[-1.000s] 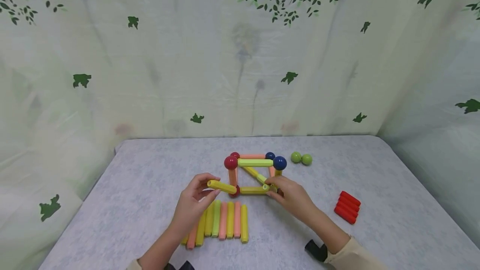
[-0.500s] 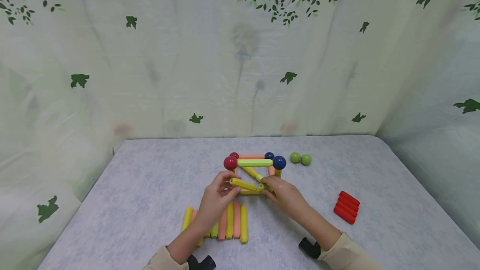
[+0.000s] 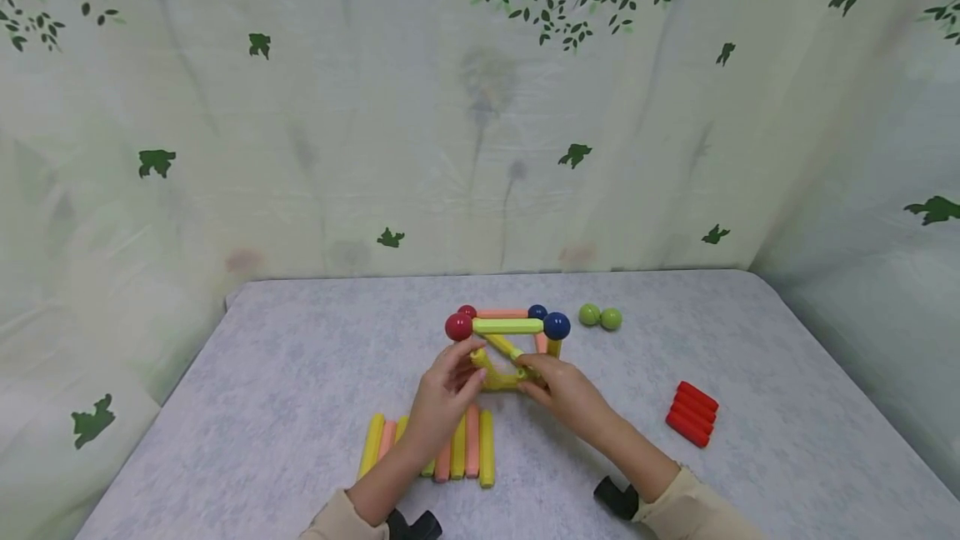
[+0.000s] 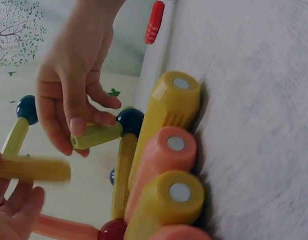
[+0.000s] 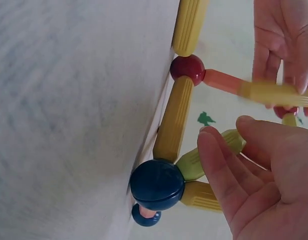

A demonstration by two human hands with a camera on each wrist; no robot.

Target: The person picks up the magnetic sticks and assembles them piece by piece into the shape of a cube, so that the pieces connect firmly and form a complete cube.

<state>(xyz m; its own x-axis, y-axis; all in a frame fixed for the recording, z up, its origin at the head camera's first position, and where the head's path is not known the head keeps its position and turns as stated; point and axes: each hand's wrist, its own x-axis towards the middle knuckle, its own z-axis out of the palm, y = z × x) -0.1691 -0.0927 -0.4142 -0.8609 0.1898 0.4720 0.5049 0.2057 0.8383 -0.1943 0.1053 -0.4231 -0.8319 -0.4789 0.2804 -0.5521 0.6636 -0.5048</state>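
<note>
"Left hand [image 3: 441,394] and its yellow stick [image 4: 36,169] have shifted right since a second ago, to just below the middle of the head view — how's the stick held?"

"Pinched between thumb and fingers, one end jutting beyond them."

"And the right hand [image 3: 566,390]?"

"Near it — pinching a green stick [image 5: 193,164] that touches a blue ball [image 5: 158,184]. A row of sticks [image 3: 487,448] lies lower centre on the tabletop [image 3: 300,332]."

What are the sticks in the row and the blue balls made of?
Sticks: probably satin plastic, given even colour and moulded-looking ridges; their grey end discs look metallic. Blue balls: likely glossy plastic, with bright highlights; one shows a seam.
</note>
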